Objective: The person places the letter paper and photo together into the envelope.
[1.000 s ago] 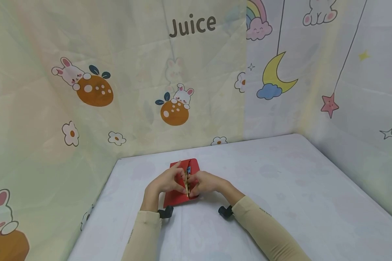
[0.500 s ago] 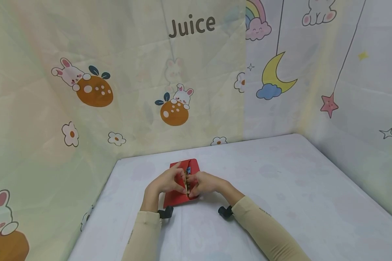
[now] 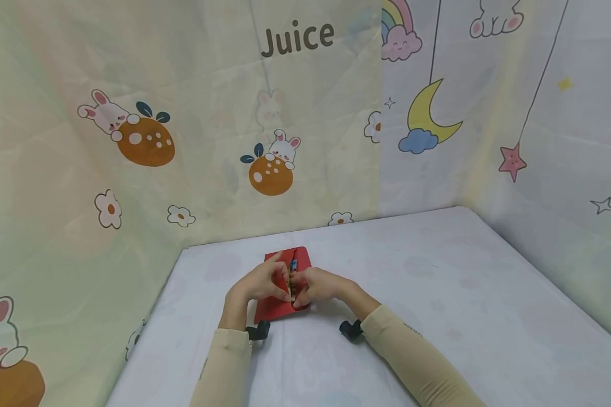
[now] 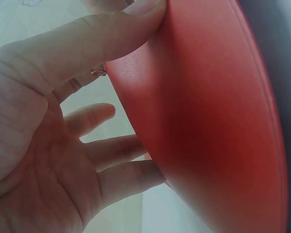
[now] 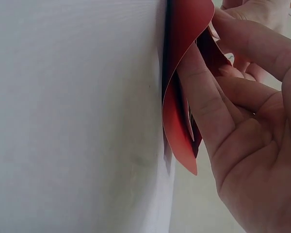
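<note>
A red envelope [image 3: 274, 308] lies slanted on the white table, its long opening facing up between the two hands. Inside the opening shows a printed insert [image 3: 293, 264] with blue and yellowish patches, mostly covered by fingers. My left hand [image 3: 258, 282] holds the left side of the opening, the thumb pressing on the red face [image 4: 199, 97] in the left wrist view while two fingers reach behind the edge. From the other side, my right hand [image 3: 322, 284] grips the opening's right edge. One of its fingers [image 5: 203, 92] goes in under the curved red flap [image 5: 186, 43].
The white tabletop [image 3: 412, 316] stretches out around the envelope. A printed cloth backdrop [image 3: 209, 141] rises behind the table and along its sides. Black wrist cameras [image 3: 258, 330] sit on both wrists, below beige sleeves [image 3: 228, 362].
Both hands stay in nearly the same place on the envelope. The right fingertips shift very slightly at the opening, and the head view drifts a little.
</note>
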The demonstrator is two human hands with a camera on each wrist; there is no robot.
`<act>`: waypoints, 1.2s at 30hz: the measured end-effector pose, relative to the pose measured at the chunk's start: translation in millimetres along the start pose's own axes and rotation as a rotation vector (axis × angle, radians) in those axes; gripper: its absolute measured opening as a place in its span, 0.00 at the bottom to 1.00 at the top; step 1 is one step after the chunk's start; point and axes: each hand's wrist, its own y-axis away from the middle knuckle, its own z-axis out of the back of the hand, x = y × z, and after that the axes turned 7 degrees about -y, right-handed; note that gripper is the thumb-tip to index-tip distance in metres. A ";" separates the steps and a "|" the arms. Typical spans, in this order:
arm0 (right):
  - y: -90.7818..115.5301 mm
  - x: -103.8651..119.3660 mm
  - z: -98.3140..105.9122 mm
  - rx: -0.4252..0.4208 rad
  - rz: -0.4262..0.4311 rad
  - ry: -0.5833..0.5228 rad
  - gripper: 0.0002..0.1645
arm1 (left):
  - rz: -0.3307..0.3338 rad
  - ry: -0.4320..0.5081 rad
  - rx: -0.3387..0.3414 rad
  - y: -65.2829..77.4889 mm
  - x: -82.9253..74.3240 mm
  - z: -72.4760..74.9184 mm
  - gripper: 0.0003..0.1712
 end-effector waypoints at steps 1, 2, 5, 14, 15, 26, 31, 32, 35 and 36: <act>0.2 0.1 0.3 0.000 0.000 0.003 0.32 | -0.002 0.000 0.000 -0.2 -0.1 0.0 0.20; 0.4 0.2 0.8 0.000 -0.002 0.000 0.33 | -0.002 0.000 -0.001 -0.2 0.0 -0.1 0.20; 1.4 -0.4 3.7 0.007 0.006 0.002 0.32 | -0.001 -0.008 0.003 -0.2 0.0 -0.7 0.20; 10.5 -3.2 25.7 -0.033 -0.013 -0.027 0.34 | 0.069 -0.070 0.039 0.4 -5.5 -4.0 0.21; 11.8 -2.9 28.3 -0.042 -0.031 -0.034 0.37 | 0.076 -0.077 0.044 0.7 -6.2 -4.1 0.22; 20.6 -14.1 47.4 -0.153 -0.034 -0.070 0.44 | 0.148 -0.131 0.091 1.4 -18.5 -10.0 0.30; 25.4 -17.6 54.0 -0.236 -0.056 -0.042 0.43 | 0.187 -0.183 0.096 2.1 -22.9 -11.2 0.47; 26.6 -17.7 55.3 -0.255 -0.062 -0.044 0.42 | 0.194 -0.185 0.090 2.0 -23.1 -11.3 0.49; 29.6 -19.2 59.2 -0.314 -0.073 -0.049 0.40 | 0.195 -0.185 0.061 1.3 -23.7 -11.0 0.52; 30.1 -20.0 60.2 -0.330 -0.074 -0.043 0.40 | 0.191 -0.190 0.047 1.0 -23.7 -10.8 0.52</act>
